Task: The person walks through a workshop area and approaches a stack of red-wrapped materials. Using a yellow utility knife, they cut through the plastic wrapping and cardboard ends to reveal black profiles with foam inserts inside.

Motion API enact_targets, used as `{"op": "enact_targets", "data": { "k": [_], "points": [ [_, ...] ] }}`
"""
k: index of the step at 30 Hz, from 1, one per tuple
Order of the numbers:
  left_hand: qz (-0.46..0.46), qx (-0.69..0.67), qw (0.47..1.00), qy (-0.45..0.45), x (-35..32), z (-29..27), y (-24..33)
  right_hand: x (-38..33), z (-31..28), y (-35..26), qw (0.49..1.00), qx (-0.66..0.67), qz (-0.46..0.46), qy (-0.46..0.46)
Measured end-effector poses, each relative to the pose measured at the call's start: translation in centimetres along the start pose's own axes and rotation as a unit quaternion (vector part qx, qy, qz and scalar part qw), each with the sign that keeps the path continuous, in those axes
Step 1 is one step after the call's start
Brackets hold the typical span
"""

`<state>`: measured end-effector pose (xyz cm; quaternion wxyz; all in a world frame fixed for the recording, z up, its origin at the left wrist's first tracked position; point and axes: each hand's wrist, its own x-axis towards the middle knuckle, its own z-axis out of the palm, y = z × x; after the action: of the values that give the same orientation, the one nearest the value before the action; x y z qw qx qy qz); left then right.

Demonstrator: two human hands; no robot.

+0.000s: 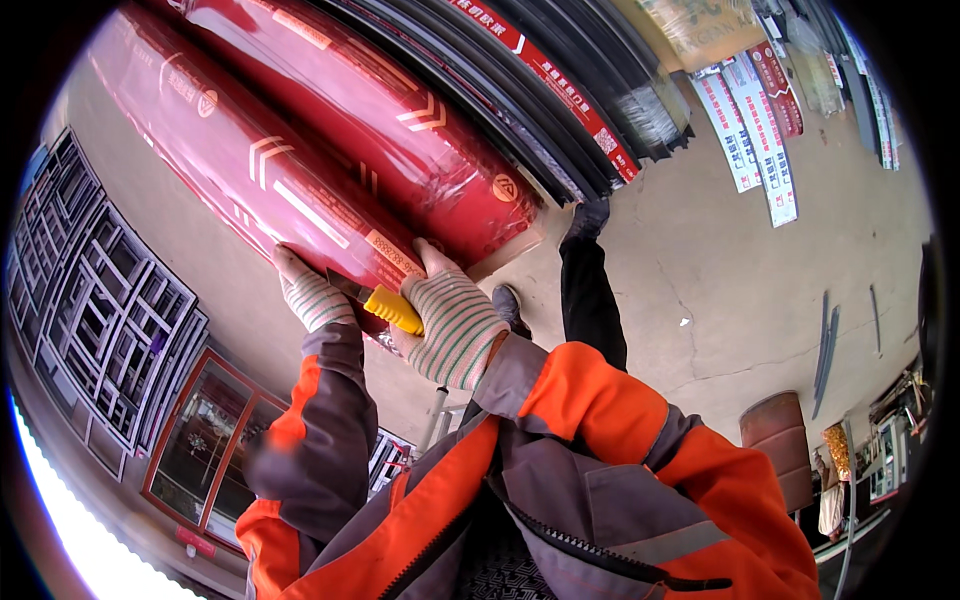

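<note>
My right hand, in a striped knit glove with bare fingertips, is closed around the yellow handle of a knife. Its dark flat blade points left, against the near end of a long bundle in glossy red plastic wrap. The right fingers also touch that wrap. My left hand, gloved alike, lies with fingers stretched against the bundle's left side, close to the blade. A second red-wrapped bundle lies alongside, to the right. The undersides of both bundles are hidden.
Long dark profiles are stacked right of the bundles, with red-labelled wrapping. Welded-looking metal frames lean at the left, near a red-framed glass door. Loose strips and a brown drum-like object are on the floor at right.
</note>
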<state>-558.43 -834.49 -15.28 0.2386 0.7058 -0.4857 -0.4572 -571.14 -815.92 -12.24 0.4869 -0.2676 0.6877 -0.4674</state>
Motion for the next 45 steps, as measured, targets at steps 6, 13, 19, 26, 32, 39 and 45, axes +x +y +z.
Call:
{"op": "enact_targets", "data": {
  "k": [6, 13, 19, 26, 32, 39, 45],
  "points": [
    [0.033, 0.071, 0.997, 0.020, -1.5, 1.3, 2.1, 1.4, 0.1, 1.0, 0.999, 0.046, -0.005, -0.025],
    [0.013, 0.011, 1.000, 0.006, -0.9, 0.7, 0.9, 1.1, 0.7, -0.6, 1.000, -0.002, -0.023, 0.011],
    [0.042, 0.002, 0.999, -0.013, -0.7, 0.8, 0.4, 0.4, 0.7, -1.7, 0.997, -0.019, -0.049, 0.059],
    [0.040, 0.101, 0.994, 0.017, -0.5, 0.3, 0.7, 0.6, 1.3, -1.5, 0.997, -0.008, -0.055, 0.060],
    [0.055, 0.231, 0.971, 0.002, -1.5, 2.3, 2.4, 0.8, 2.0, 0.9, 0.990, 0.112, 0.024, 0.077],
    [0.045, 0.310, 0.950, -0.021, -2.0, 0.0, 5.7, -0.7, 2.0, -1.0, 0.939, 0.321, 0.119, 0.031],
    [0.101, 0.346, 0.931, -0.058, -0.6, -0.3, 4.9, -0.5, 2.7, 0.5, 0.953, 0.275, 0.091, 0.083]
  ]
}}
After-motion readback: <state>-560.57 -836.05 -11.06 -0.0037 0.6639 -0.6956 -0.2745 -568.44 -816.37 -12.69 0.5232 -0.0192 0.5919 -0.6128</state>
